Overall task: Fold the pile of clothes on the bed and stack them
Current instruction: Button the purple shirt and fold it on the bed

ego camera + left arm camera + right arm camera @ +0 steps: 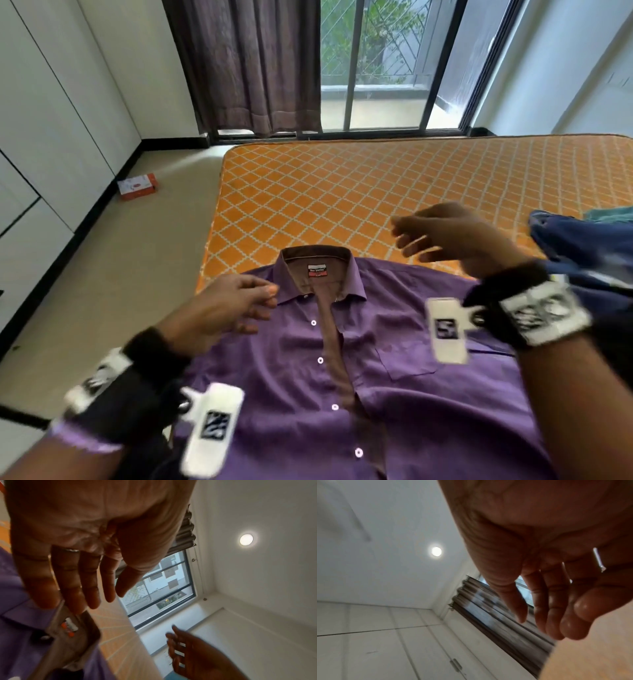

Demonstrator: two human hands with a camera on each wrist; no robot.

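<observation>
Both grips loose, above shirt (342, 359)

Head view looks down over both hands; each wrist view looks up past its palm, sharing the window (159, 588)

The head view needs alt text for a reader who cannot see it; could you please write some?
A purple shirt lies front-up and buttoned on an orange patterned mattress, with the left hand over its shoulder by the collar and the right hand raised empty above the other shoulder. Blue clothes sit at the right edge, and an orange box lies on the floor.
</observation>
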